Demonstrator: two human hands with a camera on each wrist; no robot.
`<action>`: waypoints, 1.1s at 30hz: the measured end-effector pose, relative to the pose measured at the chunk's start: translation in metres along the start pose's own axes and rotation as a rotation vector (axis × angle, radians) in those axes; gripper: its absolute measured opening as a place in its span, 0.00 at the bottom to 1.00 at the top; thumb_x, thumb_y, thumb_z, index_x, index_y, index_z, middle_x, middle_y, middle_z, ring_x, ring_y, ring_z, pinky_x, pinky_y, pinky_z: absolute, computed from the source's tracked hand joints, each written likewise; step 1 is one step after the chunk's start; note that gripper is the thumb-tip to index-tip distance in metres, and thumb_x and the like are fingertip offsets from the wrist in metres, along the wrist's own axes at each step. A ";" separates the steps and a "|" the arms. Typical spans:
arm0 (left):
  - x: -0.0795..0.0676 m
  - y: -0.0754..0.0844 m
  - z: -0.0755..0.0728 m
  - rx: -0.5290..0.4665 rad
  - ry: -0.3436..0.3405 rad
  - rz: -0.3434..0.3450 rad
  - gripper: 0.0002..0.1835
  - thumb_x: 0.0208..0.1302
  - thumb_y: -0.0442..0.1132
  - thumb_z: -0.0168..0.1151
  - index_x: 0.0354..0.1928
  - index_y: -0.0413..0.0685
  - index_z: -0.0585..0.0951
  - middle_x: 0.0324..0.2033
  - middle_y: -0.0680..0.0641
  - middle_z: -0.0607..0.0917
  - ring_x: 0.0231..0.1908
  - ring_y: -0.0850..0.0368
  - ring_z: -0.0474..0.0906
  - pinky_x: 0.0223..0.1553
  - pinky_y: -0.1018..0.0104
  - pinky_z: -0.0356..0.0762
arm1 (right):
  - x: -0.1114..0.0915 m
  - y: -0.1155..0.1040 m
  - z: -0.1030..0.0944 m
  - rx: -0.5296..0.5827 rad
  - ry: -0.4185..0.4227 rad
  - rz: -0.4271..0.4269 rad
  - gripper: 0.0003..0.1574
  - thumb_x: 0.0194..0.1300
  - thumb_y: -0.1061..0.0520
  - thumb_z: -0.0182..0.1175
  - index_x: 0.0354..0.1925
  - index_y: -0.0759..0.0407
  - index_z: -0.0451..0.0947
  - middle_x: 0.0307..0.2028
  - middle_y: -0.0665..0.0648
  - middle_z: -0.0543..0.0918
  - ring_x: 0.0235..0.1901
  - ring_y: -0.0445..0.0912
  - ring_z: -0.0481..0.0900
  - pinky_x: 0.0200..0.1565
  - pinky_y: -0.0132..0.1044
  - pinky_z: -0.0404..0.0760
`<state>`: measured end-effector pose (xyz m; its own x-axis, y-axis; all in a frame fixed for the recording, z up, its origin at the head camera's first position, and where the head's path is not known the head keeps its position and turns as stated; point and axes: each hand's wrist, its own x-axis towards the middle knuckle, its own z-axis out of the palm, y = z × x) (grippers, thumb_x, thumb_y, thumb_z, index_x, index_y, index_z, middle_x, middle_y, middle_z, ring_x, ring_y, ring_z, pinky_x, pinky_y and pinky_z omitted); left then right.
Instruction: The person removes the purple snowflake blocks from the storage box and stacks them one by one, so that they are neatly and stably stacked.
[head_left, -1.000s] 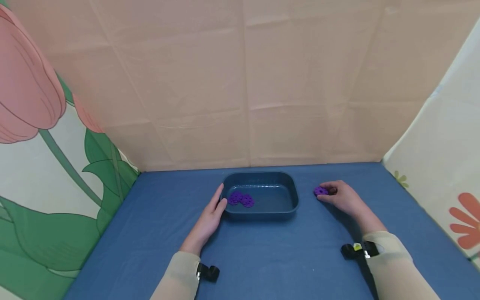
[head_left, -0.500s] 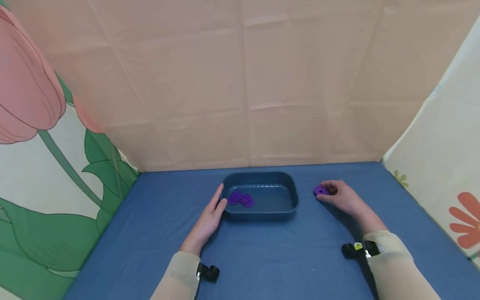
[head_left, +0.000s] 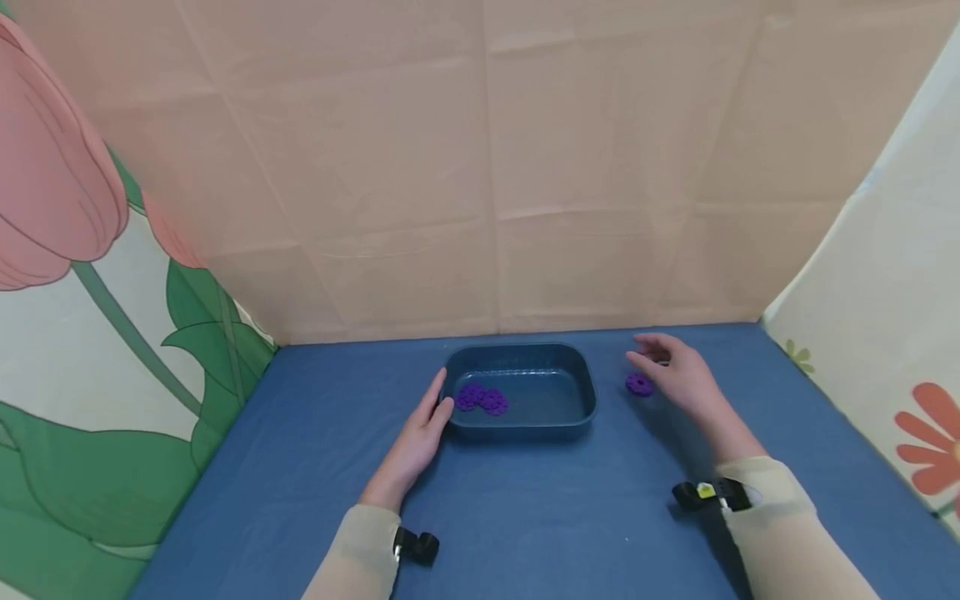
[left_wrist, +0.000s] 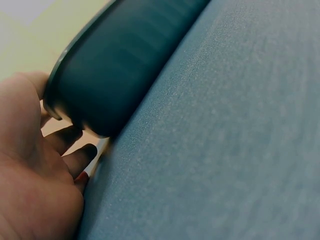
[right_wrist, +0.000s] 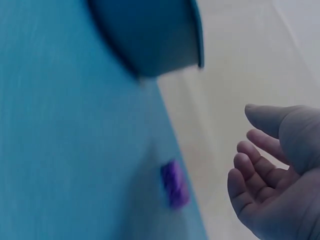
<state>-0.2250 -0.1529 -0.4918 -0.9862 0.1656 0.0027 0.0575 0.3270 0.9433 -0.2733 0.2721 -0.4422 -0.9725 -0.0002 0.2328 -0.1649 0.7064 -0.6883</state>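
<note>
A dark blue rectangular dish (head_left: 551, 429) stands towards the back of the blue cloth. My left hand (head_left: 412, 446) holds its left end, thumb at the rim (left_wrist: 62, 55) and fingers (left_wrist: 80, 160) against the outside of the end wall. Two purple flower-shaped discs (head_left: 482, 398) lie inside, by the left wall. To the right of the dish, a single purple disc (head_left: 640, 384) with a hole in its middle lies on the cloth. Just above it is my right hand (head_left: 678, 371), thumb and fingers apart with nothing between them; the right wrist view shows the disc (right_wrist: 175, 184) away from the fingers.
The blue cloth (head_left: 525, 517) covers the table up to a beige hanging (head_left: 487, 208) at the back. A tulip-print sheet (head_left: 90, 375) borders the left, a white flowered sheet (head_left: 900, 350) the right. A black camera (head_left: 420, 547) sits on the left wrist.
My right hand has let go of the purple disc and lifted slightly up and away from it. The disc stays on the cloth. The left hand and the dish have not visibly moved.
</note>
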 end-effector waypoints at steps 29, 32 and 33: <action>0.000 0.000 0.004 -0.006 0.011 -0.004 0.37 0.64 0.73 0.44 0.74 0.84 0.50 0.71 0.72 0.50 0.73 0.61 0.43 0.71 0.45 0.43 | 0.002 -0.135 0.105 0.109 -0.249 -0.230 0.29 0.61 0.43 0.68 0.59 0.44 0.77 0.48 0.50 0.77 0.47 0.48 0.76 0.50 0.45 0.76; 0.000 0.001 0.004 -0.010 0.009 -0.010 0.37 0.64 0.74 0.44 0.74 0.84 0.50 0.72 0.70 0.51 0.73 0.60 0.43 0.70 0.44 0.44 | 0.002 -0.139 0.115 0.085 -0.263 -0.235 0.30 0.61 0.42 0.68 0.60 0.44 0.77 0.49 0.51 0.78 0.47 0.48 0.76 0.50 0.45 0.77; 0.000 0.001 0.003 -0.011 0.010 -0.008 0.37 0.64 0.74 0.44 0.74 0.84 0.50 0.72 0.69 0.51 0.73 0.60 0.43 0.70 0.44 0.44 | 0.003 -0.140 0.119 0.075 -0.266 -0.241 0.30 0.60 0.42 0.68 0.60 0.44 0.77 0.49 0.51 0.78 0.47 0.48 0.76 0.50 0.45 0.77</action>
<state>-0.2244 -0.1496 -0.4923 -0.9881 0.1540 -0.0022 0.0475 0.3181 0.9469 -0.2724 0.0892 -0.4265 -0.9115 -0.3512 0.2142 -0.3963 0.6096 -0.6866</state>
